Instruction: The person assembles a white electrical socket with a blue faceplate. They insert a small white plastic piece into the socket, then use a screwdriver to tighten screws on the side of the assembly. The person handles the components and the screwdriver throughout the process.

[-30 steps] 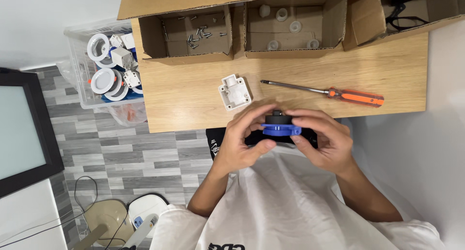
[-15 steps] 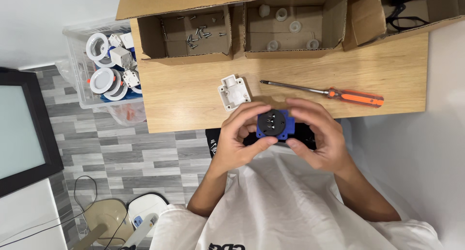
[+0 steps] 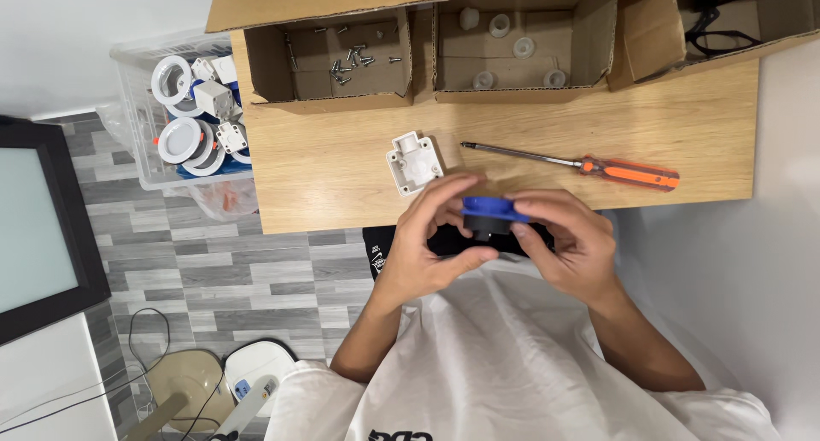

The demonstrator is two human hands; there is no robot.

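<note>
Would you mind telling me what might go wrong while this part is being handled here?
The blue and black part, pinched between left hand and right hand past the table edge, would probably fall to the lap or floor if it slipped. The screwdriver close behind could get knocked.

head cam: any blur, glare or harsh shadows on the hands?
Head view: even, soft light, no glare; left hand and right hand slightly soft around the blue part; screwdriver and wooden table sharp, casting only faint shadows; mild wide-angle bend at the edges.
</note>
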